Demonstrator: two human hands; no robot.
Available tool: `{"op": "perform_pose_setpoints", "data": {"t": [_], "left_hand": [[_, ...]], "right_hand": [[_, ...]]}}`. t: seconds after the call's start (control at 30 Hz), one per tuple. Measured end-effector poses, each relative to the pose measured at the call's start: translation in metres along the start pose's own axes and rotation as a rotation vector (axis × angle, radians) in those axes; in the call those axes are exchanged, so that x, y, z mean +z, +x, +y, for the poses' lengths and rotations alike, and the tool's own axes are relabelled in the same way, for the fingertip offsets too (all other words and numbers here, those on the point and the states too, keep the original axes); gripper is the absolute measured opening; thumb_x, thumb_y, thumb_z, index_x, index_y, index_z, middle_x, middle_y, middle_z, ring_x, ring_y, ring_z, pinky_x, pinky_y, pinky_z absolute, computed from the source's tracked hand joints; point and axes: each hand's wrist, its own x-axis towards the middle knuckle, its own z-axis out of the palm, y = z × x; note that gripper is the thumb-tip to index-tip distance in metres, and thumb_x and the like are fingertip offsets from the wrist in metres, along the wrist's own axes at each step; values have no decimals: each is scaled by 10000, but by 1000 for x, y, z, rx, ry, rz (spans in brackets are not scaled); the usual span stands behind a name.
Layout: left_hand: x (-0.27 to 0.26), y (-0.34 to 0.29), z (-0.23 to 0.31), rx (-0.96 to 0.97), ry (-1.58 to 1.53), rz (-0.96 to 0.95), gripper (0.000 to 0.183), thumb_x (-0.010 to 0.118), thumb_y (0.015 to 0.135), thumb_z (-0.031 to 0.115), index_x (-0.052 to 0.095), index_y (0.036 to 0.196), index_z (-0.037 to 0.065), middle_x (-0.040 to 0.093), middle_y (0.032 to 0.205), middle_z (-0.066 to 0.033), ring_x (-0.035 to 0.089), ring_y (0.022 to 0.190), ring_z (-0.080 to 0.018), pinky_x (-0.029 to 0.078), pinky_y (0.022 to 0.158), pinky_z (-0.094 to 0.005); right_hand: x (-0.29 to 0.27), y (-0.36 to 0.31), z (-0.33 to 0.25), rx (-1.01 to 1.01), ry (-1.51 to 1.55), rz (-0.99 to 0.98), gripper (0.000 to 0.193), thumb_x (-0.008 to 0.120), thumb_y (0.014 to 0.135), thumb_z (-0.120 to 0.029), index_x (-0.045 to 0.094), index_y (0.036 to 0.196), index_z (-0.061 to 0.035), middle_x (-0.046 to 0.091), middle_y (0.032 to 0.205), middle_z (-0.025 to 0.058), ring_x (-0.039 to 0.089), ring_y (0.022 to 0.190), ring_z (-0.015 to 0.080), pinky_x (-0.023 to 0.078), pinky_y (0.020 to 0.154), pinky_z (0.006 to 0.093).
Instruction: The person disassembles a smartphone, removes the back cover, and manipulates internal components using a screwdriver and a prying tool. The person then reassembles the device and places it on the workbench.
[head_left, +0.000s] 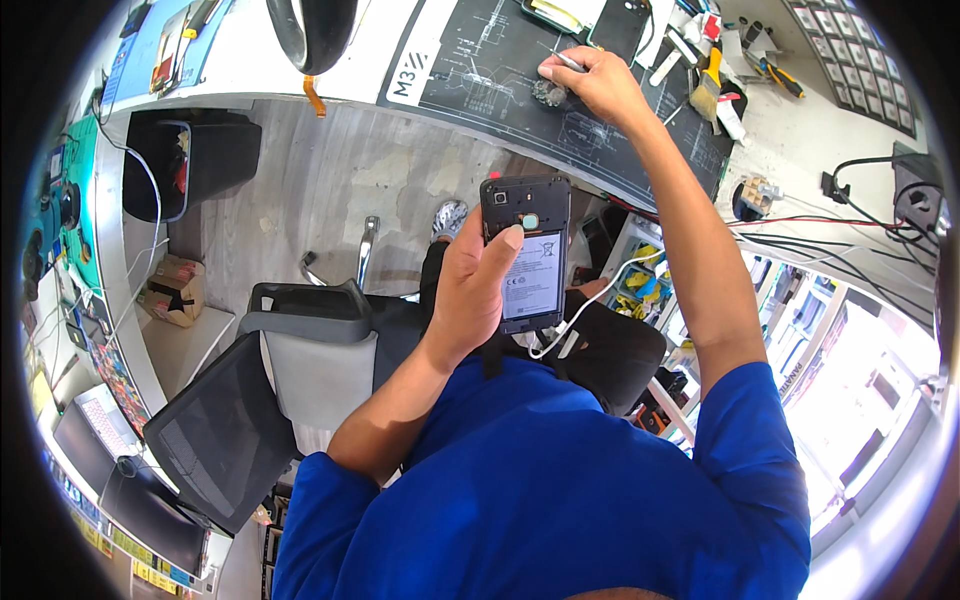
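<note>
Out in front of my bright blue shirt, my left hand grips an opened dark phone, its silvery-white battery exposed. Over the white counter, my right hand pinches a slim silvery tool, its full shape hard to tell, near a rough grey clump on a black printed mat.

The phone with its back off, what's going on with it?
A person's left hand is holding the phone above their lap, with the thumb resting on its back and its battery showing. The right hand is over the dark mat on the desk, its fingers around a slim, pale tool beside a small grey clump. The tool is well away from the phone.
</note>
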Motion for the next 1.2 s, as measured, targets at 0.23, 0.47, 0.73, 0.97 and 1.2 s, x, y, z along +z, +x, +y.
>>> {"op": "perform_pose_setpoints", "data": {"t": [0.23, 0.47, 0.73, 0.97, 1.2], "left_hand": [[12, 5, 14, 3, 3, -20, 340, 537, 1087, 224, 546, 1363, 25, 677, 1188, -66, 646, 1060, -115, 510, 953, -292], [35, 8, 36, -22, 72, -17, 345, 533, 1091, 220, 534, 1371, 18, 660, 1201, -49, 619, 1058, -89, 503, 936, -278], [81, 12, 53, -105, 107, -185, 359, 546, 1083, 216, 519, 1382, 19, 659, 1212, -63, 634, 1072, -95, 513, 934, -280], [120, 10, 54, -139, 187, -253, 446, 524, 1039, 160, 453, 1440, -22, 685, 1250, -212, 714, 1114, -287, 581, 970, -403], [143, 11, 43, -227, 175, -271, 479, 532, 1014, 117, 422, 1463, -9, 653, 1304, -216, 707, 1123, -293, 584, 966, -409]], "right_hand": [[-3, -16, -6, 105, 229, 220, 351, 744, 944, -388, 776, 1101, -75, 721, 954, -18, 585, 784, 75, 461, 739, 245], [-56, -114, -60, 167, 622, 259, 305, 704, 975, -365, 753, 1092, -87, 661, 867, -71, 434, 663, 1, 338, 588, 199], [-102, -221, -112, 36, 832, 265, 164, 725, 996, -151, 748, 1094, -21, 706, 928, -18, 575, 793, 30, 451, 708, 199], [-121, -260, -117, 0, 864, 356, 183, 690, 1017, -127, 737, 1125, 12, 735, 976, 30, 652, 897, 78, 519, 798, 234], [-111, -279, -89, 97, 1036, 543, 257, 631, 1058, -256, 712, 1107, -18, 656, 853, -17, 381, 608, -5, 280, 538, 187]]}}
